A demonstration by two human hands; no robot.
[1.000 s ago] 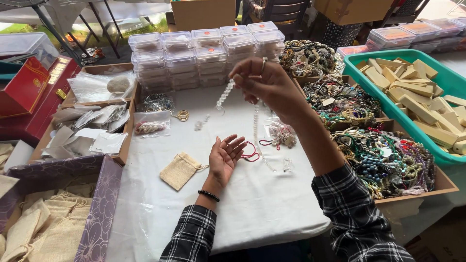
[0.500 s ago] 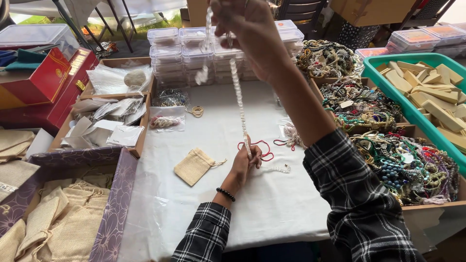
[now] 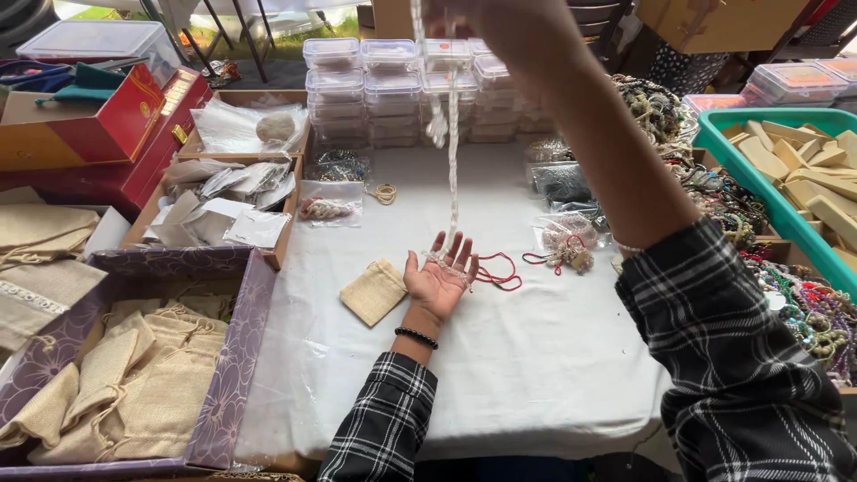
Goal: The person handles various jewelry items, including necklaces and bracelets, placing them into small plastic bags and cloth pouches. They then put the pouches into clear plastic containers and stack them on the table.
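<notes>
Beads, pale and strung as a long necklace [image 3: 452, 152], now hang taut from the right hand [image 3: 500, 27], which has risen from above the table [image 3: 500, 375] to the top edge of view; its grip looks pinched on the strand's upper end, though blur hides the fingers. Below, the left hand [image 3: 439, 278] has stayed palm-up and open wide, the strand's lower end resting on its fingers [image 3: 457, 254]. Lifted this high, the necklace hangs nearly straight instead of bunched. Left of the open hand lies a small burlap pouch [image 3: 375, 291]; right of it, red cord [image 3: 498, 270].
</notes>
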